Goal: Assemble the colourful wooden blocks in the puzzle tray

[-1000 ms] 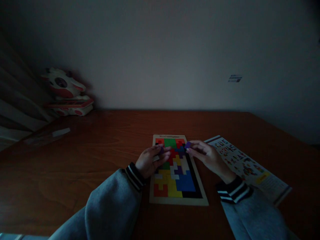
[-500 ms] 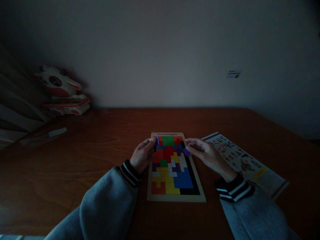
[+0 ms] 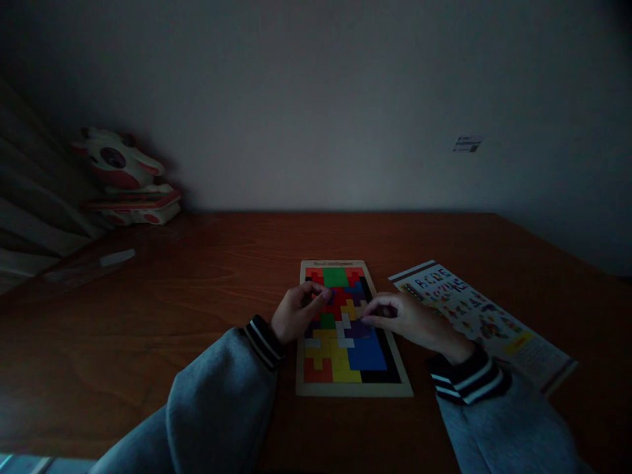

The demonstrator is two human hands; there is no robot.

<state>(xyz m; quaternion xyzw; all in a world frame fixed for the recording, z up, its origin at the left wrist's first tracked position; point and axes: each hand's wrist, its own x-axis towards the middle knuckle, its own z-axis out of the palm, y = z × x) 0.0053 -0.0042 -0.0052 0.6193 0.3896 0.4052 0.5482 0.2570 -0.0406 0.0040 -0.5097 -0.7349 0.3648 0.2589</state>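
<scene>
A wooden puzzle board (image 3: 354,390) with a pale frame lies on the table, filled mostly with coloured block pieces; black base shows along its right side and lower right corner. Over its upper left part is my left hand (image 3: 299,313), thumb and fingers pinched on a small purple puzzle piece (image 3: 328,296), mostly covered by the fingertips. My right hand (image 3: 407,320) reaches in across the right edge. Its fingers are pinched at a purple puzzle piece (image 3: 363,328), low over the board's middle right; whether that piece touches the board is unclear in the dim light.
A printed sheet (image 3: 494,322) with letters and coloured figures lies right of the board, partly beneath my right forearm. At the back left stands a cow-shaped toy (image 3: 128,178). A whitish strip (image 3: 117,257) lies on the brown table (image 3: 212,276), near a curtain (image 3: 34,197).
My left hand has moved right and nearer over the board with its purple piece. My right hand has come down and slightly left with its piece, toward the middle of the board.
</scene>
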